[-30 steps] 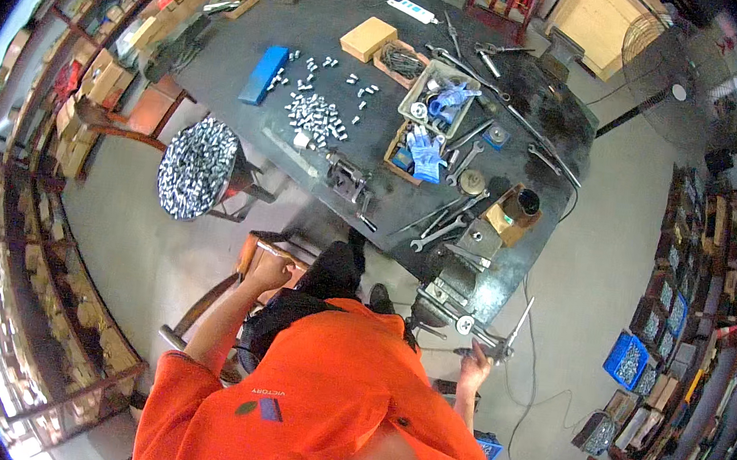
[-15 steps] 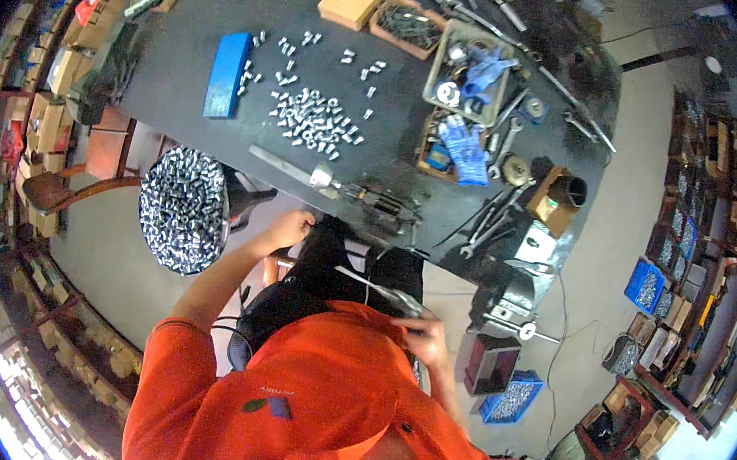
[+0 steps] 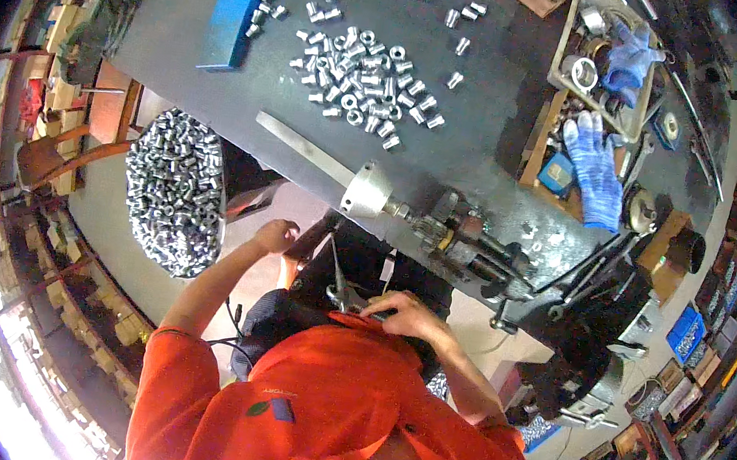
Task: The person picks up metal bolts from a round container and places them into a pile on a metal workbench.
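Dark and broad, the table (image 3: 258,88) spans the upper part of the head view, with loaded shelves (image 3: 43,335) curving down the left side of the room and more along the right. Short silvery metal parts (image 3: 367,77) lie heaped near the middle of the table, a few scattered farther back, beside a flat blue box (image 3: 237,14).

Below the table's front edge, over the person's lap, is a slim metal tool (image 3: 344,298), its thin end pointing up toward the table. The right hand (image 3: 404,315) is closed on its near end, close against the orange shirt (image 3: 327,365). The left hand (image 3: 276,236) is well apart from it, just short of the table edge; its fingers look curled, but whether it grips anything I cannot tell.

Between the tool and the heap, a flat metal strip (image 3: 305,149), a round metal piece (image 3: 367,192) and a dark mechanical fixture (image 3: 457,239) sit along the front edge. To the right, a blue-and-white glove (image 3: 597,173) lies over a box next to a cluttered tray, with wrenches and other tools nearby. Beyond the left hand, a large container (image 3: 173,196) is filled with similar metal parts, near a wooden chair (image 3: 112,104).
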Demonstrator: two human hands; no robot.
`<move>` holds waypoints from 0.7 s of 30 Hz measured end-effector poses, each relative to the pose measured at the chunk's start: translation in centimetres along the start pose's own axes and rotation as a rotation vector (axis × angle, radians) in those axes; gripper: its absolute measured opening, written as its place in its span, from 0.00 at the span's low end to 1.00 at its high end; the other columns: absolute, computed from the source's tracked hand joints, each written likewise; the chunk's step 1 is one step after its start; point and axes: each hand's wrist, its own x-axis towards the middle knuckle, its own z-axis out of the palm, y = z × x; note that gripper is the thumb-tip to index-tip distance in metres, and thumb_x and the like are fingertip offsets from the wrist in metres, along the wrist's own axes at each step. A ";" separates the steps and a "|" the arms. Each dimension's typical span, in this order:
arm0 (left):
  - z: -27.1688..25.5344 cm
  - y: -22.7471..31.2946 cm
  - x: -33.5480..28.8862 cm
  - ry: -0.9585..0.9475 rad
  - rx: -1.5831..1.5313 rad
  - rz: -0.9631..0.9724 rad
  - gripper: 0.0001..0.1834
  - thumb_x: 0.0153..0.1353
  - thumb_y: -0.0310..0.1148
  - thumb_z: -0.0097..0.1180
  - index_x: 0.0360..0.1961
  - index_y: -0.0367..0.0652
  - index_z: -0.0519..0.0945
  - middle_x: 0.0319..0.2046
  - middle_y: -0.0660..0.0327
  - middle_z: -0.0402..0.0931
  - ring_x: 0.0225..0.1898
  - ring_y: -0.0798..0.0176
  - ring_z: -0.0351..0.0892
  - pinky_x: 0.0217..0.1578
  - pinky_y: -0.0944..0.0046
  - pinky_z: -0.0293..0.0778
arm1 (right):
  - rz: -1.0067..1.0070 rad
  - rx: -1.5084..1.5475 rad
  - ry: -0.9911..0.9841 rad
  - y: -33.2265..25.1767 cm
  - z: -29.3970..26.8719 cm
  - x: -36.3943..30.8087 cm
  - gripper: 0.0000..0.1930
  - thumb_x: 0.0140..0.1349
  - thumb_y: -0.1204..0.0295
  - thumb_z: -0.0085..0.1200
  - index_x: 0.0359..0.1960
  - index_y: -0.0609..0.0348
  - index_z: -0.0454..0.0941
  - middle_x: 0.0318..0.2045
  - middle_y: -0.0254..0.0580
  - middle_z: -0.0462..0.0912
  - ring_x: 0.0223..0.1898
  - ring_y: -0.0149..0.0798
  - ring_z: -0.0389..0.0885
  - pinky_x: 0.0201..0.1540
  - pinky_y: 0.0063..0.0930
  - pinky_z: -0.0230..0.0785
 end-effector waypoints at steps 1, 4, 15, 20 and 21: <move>1.5 -2.5 1.5 0.060 -0.042 0.059 0.12 0.49 0.33 0.52 0.37 0.48 0.79 0.30 0.52 0.78 0.32 0.50 0.78 0.34 0.56 0.73 | 0.030 0.041 -0.047 -0.1 -0.7 0.5 0.18 0.42 0.73 0.54 0.39 0.50 0.82 0.42 0.44 0.81 0.46 0.44 0.78 0.50 0.33 0.68; 2.4 -2.8 5.2 0.167 0.057 0.256 0.11 0.51 0.32 0.51 0.36 0.47 0.79 0.29 0.52 0.78 0.30 0.50 0.78 0.34 0.56 0.73 | 0.092 0.058 -0.118 1.1 -1.0 2.2 0.19 0.41 0.70 0.53 0.39 0.53 0.82 0.38 0.45 0.82 0.41 0.41 0.80 0.46 0.31 0.69; 4.5 -9.3 1.6 0.236 -0.532 0.238 0.13 0.58 0.36 0.47 0.39 0.43 0.78 0.26 0.49 0.77 0.29 0.50 0.76 0.32 0.54 0.70 | -0.329 0.581 0.584 6.8 5.7 -3.8 0.18 0.50 0.74 0.51 0.44 0.68 0.76 0.41 0.45 0.80 0.39 0.41 0.79 0.40 0.33 0.73; 17.4 -26.1 5.5 0.302 -0.143 0.295 0.21 0.59 0.50 0.47 0.25 0.41 0.76 0.19 0.53 0.74 0.22 0.55 0.74 0.25 0.54 0.68 | -0.154 0.825 1.222 25.0 3.5 -8.1 0.21 0.57 0.60 0.49 0.45 0.65 0.73 0.42 0.48 0.78 0.38 0.44 0.78 0.41 0.42 0.74; 18.9 -26.6 5.6 0.120 -0.575 0.063 0.23 0.60 0.53 0.46 0.26 0.42 0.76 0.19 0.54 0.74 0.22 0.58 0.74 0.24 0.56 0.68 | -0.099 0.916 1.088 27.0 3.8 -8.5 0.21 0.57 0.59 0.48 0.44 0.65 0.72 0.41 0.48 0.77 0.38 0.45 0.78 0.41 0.44 0.73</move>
